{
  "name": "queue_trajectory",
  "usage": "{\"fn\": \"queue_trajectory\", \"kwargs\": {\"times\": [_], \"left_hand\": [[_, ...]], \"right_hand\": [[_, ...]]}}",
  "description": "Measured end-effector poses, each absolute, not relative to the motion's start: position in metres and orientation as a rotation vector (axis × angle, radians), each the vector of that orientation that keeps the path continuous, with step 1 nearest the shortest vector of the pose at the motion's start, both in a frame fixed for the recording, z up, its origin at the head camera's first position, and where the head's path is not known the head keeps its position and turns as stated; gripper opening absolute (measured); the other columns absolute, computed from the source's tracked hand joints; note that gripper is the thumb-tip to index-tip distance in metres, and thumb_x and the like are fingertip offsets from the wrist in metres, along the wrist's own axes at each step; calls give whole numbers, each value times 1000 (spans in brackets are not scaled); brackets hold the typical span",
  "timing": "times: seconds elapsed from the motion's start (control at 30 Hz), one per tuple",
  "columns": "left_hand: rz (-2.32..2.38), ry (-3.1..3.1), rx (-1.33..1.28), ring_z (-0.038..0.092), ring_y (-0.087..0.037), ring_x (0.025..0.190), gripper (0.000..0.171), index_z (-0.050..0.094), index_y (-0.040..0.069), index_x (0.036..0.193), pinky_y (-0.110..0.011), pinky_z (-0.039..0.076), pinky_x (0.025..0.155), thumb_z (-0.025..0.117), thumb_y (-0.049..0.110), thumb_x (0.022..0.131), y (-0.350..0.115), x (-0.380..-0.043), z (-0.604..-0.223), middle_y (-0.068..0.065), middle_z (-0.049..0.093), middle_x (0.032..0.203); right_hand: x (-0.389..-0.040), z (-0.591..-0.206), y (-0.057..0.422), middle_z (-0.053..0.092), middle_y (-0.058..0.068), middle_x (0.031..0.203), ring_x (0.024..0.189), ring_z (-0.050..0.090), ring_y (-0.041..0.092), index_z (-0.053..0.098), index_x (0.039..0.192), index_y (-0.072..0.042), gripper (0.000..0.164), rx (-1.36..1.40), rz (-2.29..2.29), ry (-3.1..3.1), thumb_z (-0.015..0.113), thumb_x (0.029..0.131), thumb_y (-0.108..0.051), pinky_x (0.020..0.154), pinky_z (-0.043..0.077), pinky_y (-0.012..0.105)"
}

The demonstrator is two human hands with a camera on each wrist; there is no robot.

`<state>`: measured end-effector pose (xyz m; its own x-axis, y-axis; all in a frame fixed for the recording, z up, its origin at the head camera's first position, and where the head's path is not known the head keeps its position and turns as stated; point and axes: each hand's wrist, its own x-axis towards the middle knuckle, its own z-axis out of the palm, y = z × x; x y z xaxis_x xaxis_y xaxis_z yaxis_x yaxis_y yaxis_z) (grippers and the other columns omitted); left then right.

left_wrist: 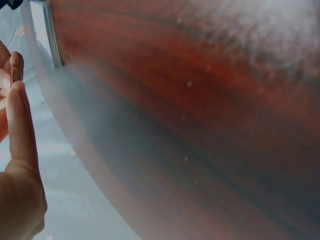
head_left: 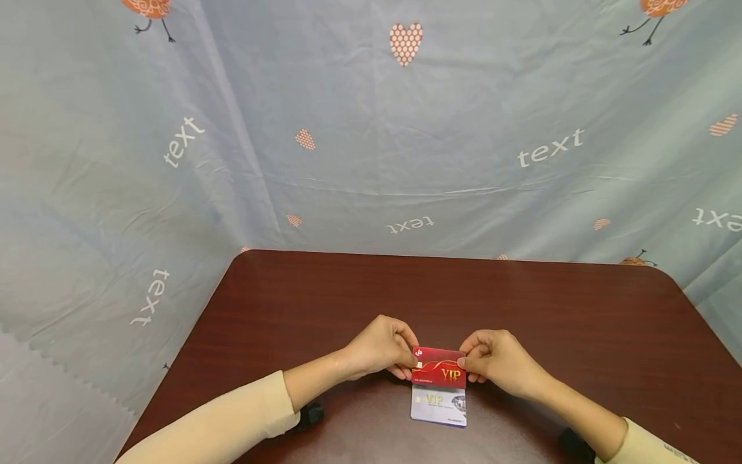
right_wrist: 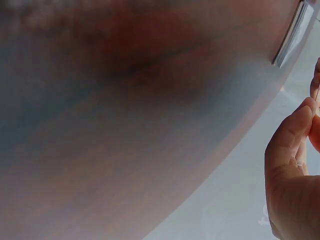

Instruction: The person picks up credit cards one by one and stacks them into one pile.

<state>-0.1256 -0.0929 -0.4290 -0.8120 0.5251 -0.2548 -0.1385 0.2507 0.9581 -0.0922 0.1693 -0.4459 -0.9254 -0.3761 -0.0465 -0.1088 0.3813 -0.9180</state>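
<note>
Between both hands is a red card marked "VIP" in gold. My left hand pinches its left edge between thumb and fingers, and my right hand pinches its right edge likewise. Just nearer to me, a silver-white VIP card lies on top of a small stack, its upper edge hidden by the red card. Seen side-on in the left wrist view, the stack lies flat on the table, apart from the left fingers. The right wrist view shows the stack beyond the right thumb.
A dark reddish-brown table with rounded far corners lies under the hands. Behind and to the left hangs a grey-blue patterned curtain. A black strap shows under the left forearm, another dark one under the right.
</note>
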Motion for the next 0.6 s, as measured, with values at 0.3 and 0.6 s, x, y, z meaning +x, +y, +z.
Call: {"fn": "queue_trajectory", "kwargs": {"times": [0.3, 0.6], "left_hand": [[1558, 1961, 372, 67, -17, 52, 13, 67, -5, 89, -28, 59, 52, 76, -13, 83, -95, -115, -432, -16, 71, 71], [1526, 1948, 401, 67, -15, 51, 12, 67, -6, 88, -25, 57, 49, 73, -15, 84, -96, -111, -436, -17, 72, 71]], "right_hand": [[-83, -451, 169, 72, 9, 75, 62, 66, 19, 67, 96, 2, 13, -459, -1552, 2324, 76, 94, -7, 56, 58, 29], [-78, -457, 168, 71, 9, 72, 59, 64, 16, 67, 94, 1, 10, -483, -1523, 2306, 75, 95, -6, 53, 55, 28]]}}
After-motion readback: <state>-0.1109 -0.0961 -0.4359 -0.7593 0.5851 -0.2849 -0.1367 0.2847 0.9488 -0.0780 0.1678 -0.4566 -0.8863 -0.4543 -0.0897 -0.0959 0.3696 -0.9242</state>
